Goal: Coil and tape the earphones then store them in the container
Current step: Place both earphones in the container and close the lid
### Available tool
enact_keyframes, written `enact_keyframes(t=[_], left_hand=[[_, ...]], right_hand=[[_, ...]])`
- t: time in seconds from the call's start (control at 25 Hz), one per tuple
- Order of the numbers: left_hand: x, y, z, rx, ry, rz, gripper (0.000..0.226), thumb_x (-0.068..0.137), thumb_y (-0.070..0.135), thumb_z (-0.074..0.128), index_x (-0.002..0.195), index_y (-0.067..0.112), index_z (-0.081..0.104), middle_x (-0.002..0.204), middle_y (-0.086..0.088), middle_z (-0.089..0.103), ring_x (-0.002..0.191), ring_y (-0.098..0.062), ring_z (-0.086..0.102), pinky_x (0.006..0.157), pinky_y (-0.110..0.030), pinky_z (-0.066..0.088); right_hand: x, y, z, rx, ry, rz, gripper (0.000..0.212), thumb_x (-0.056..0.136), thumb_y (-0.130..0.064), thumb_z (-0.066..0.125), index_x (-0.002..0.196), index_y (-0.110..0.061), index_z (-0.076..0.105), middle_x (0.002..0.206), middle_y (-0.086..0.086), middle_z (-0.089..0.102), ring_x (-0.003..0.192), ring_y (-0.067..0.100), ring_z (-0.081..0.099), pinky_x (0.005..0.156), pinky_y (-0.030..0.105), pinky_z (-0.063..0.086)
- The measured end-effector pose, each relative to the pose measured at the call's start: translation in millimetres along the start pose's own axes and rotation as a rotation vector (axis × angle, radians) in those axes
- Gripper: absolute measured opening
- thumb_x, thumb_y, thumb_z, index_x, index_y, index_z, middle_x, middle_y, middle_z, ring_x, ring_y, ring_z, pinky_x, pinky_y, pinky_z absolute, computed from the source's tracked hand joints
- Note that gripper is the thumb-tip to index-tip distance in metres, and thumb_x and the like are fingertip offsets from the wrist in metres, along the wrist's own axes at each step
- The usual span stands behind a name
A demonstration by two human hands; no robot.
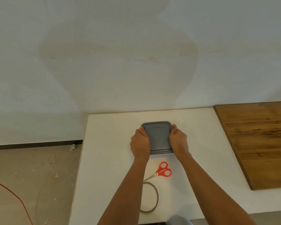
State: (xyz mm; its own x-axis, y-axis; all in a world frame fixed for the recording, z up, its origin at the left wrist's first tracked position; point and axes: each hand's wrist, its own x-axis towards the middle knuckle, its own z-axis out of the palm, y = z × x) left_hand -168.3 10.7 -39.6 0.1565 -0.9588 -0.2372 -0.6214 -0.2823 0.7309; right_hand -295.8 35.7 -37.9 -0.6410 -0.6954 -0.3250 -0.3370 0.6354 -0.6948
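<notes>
Both hands grip the grey container point(158, 137): your left hand point(140, 142) curls round its left side and your right hand point(178, 140) round its right side, thumbs up near the far corners.

- Position: container sits on the white table point(112, 159), near the far edge, lid point(157, 132) on top.
- Earphones: not in view. They may be inside under the lid; cannot tell from this angle.
- Step, as judged: seating or freeing the lid; which of the two is not clear.

Notes for doing it well:
- Keep the base flat on the table, so the box cannot skid toward the wall.
- If closing, press at the corners in turn, then run your thumbs along each edge until the rim sits level all round.
- If opening, hold the base with one hand and peel up a single corner with the other; pulling both sides at once may jerk the box.
- Red-handled scissors point(162, 171) and a tape roll point(154, 197) lie just behind your wrists; draw your arms back high.

Writing: none legible. Lid shows a faint rectangular panel only. No brand visible on the scissors or tape.
</notes>
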Motion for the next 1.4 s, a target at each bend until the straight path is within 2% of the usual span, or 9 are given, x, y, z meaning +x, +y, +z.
enact_keyframes(t=[0.16, 0.32, 0.64, 0.88, 1.0, 1.12, 1.24, 1.32, 1.4], left_hand=[[-2, 2, -3, 0.026, -0.005, 0.001, 0.05, 0.105, 0.034, 0.02, 0.105, 0.007, 0.063, 0.094, -0.015, 0.069, 0.086, -0.032, 0.064, 0.069, -0.032, 0.043], [8, 10, -20, -0.058, -0.12, -0.012, 0.047, 0.104, 0.037, 0.019, 0.111, 0.009, 0.057, 0.099, -0.013, 0.065, 0.09, -0.031, 0.06, 0.073, -0.033, 0.041], [61, 4, -24, -0.078, -0.112, 0.126, 0.03, 0.104, 0.025, 0.026, 0.088, 0.006, 0.042, 0.076, -0.011, 0.053, 0.069, -0.027, 0.051, 0.06, -0.032, 0.037], [50, 7, -32, -0.166, -0.104, 0.047, 0.031, 0.104, 0.027, 0.025, 0.09, 0.005, 0.042, 0.078, -0.012, 0.054, 0.072, -0.029, 0.05, 0.061, -0.031, 0.036], [25, 9, -57, -0.332, -0.065, -0.035, 0.024, 0.103, 0.023, 0.029, 0.097, 0.004, 0.042, 0.084, -0.013, 0.056, 0.074, -0.025, 0.05, 0.06, -0.031, 0.039], [-25, -3, -80, -0.362, -0.135, -0.036, 0.025, 0.101, 0.025, 0.035, 0.102, 0.003, 0.047, 0.087, -0.005, 0.059, 0.074, -0.017, 0.054, 0.071, -0.031, 0.046], [-69, -18, -92, -0.264, -0.181, -0.03, 0.022, 0.1, 0.028, 0.041, 0.099, 0.008, 0.049, 0.089, -0.004, 0.063, 0.075, -0.013, 0.058, 0.065, -0.025, 0.046], [-89, -27, -93, -0.209, -0.198, -0.04, 0.021, 0.099, 0.029, 0.045, 0.099, 0.009, 0.049, 0.09, -0.005, 0.064, 0.074, -0.01, 0.058, 0.06, -0.019, 0.042], [-103, -34, -94, -0.158, -0.218, -0.049, 0.021, 0.099, 0.028, 0.046, 0.099, 0.008, 0.05, 0.091, -0.005, 0.064, 0.072, -0.008, 0.057, 0.057, -0.017, 0.039]], right_hand=[[-3, 0, 1, -0.046, 0.012, 0.004, 0.058, 0.102, -0.044, 0.017, 0.081, -0.011, 0.06, 0.079, 0.01, 0.062, 0.076, 0.026, 0.061, 0.07, 0.035, 0.051], [3, -14, -10, -0.041, -0.001, -0.079, 0.05, 0.101, -0.043, 0.022, 0.092, -0.009, 0.058, 0.087, 0.011, 0.064, 0.08, 0.028, 0.061, 0.074, 0.04, 0.052], [27, -31, 15, -0.018, 0.016, -0.203, 0.028, 0.103, -0.027, 0.027, 0.092, -0.008, 0.044, 0.083, 0.013, 0.057, 0.068, 0.021, 0.05, 0.06, 0.038, 0.044], [17, -36, 5, -0.025, 0.049, -0.146, 0.03, 0.102, -0.033, 0.029, 0.103, -0.01, 0.048, 0.087, 0.009, 0.06, 0.074, 0.024, 0.057, 0.064, 0.038, 0.048], [-15, -18, -27, 0.056, 0.131, -0.164, 0.021, 0.097, -0.032, 0.044, 0.108, -0.016, 0.054, 0.091, 0.002, 0.063, 0.074, 0.018, 0.059, 0.064, 0.033, 0.05], [-63, 32, -45, -0.168, -0.235, -0.591, 0.033, 0.086, -0.029, 0.065, 0.118, -0.027, 0.06, 0.12, -0.008, 0.059, 0.103, 0.005, 0.053, 0.089, 0.023, 0.046], [-84, 73, -41, -0.503, -0.586, -0.823, 0.054, 0.089, -0.026, 0.061, 0.14, -0.028, 0.044, 0.153, -0.008, 0.028, 0.139, 0.006, 0.024, 0.115, 0.027, 0.025], [-91, 82, -37, -0.58, -0.574, -0.804, 0.049, 0.096, -0.024, 0.049, 0.143, -0.03, 0.039, 0.155, -0.005, 0.028, 0.144, 0.012, 0.022, 0.116, 0.033, 0.027], [-101, 83, -39, -0.567, -0.451, -0.729, 0.041, 0.1, -0.028, 0.042, 0.141, -0.028, 0.043, 0.15, -0.003, 0.037, 0.138, 0.015, 0.033, 0.111, 0.03, 0.033]])
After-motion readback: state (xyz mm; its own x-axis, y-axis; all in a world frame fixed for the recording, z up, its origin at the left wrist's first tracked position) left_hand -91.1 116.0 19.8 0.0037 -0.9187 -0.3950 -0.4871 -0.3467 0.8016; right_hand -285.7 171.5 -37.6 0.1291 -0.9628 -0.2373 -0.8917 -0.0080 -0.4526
